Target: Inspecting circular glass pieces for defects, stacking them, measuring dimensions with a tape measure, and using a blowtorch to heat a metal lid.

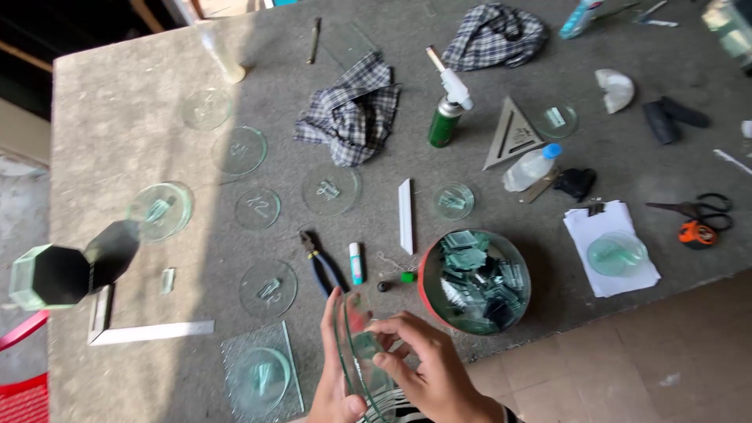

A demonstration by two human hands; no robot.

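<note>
Grey stone worktable was littered with finished-looking glass discs around 10 o'clock. Down at 6 o'clock, your left hand gripped a round glass disc on edge while your right hand pinched a small piece against it, so that one looked mid-job.

Pretty rough workshop setup here: a big grey stone-looking table with a speckled, worn top fills most of the view. Daylight hits the left part of it hard, while the right side sits in softer shade. Below the table's near edge there's a floor of pale beige tiles with dusty joints. Off the left edge a bit of red plastic furniture pokes in, and the top left corner is dark with some wooden beams.
</note>
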